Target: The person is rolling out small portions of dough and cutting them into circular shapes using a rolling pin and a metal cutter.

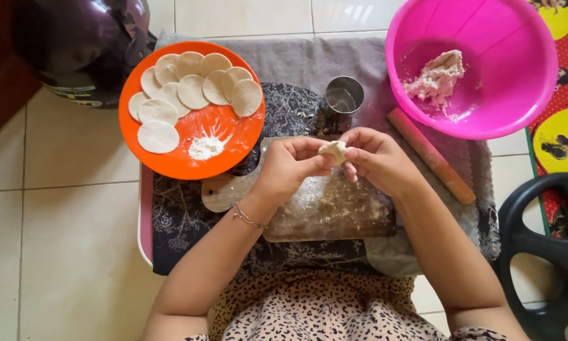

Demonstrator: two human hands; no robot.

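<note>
Both my hands meet above a floured wooden board (334, 215) and pinch one small lump of dough (333, 151) between their fingertips. My left hand (290, 165), with a thin bracelet on its wrist, grips the lump from the left. From the right, my right hand (377, 158) closes on it. An orange plate (233, 136) at the upper left holds several flat round dough discs (192, 91) and a small heap of flour (205, 148).
A pink bowl (517, 82) with leftover dough (436, 77) sits at the upper right. A wooden rolling pin (430, 155) lies beside the board, and a steel cup (344, 96) stands behind it. A dark helmet (82, 44) is upper left; a black ring-shaped object (539, 252) is at the right.
</note>
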